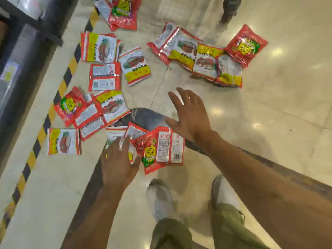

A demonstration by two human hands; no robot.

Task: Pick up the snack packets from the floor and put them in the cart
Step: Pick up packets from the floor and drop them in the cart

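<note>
Snack packets of glossy red, white and yellow plastic film [105, 76] lie scattered across the shiny cream tiled floor [269, 105], in several loose groups. One group is at the top edge, one beside the yellow-and-black hazard stripe [71, 62], and one is well off to the right. Another sits at lower left, and a small overlapping pile [161, 148] lies just ahead of the person's grey shoes [159, 200].

No cart is in view, so how many packets are already in it cannot be told. Judging from the number on the floor, the job looks barely begun, or at least far from finished.

The left hand [116, 162] reaches over the near pile, its fingers [115, 150] straight and slightly apart. The tips overlap a shiny packet, though blur hides whether they touch it. The right hand [190, 115] hovers above the far edge of the same pile, fingers [177, 101] spread wide and holding nothing. Neither hand grips a packet yet. This near pile seems the next to be gathered, and every other group remains to be collected.
</note>
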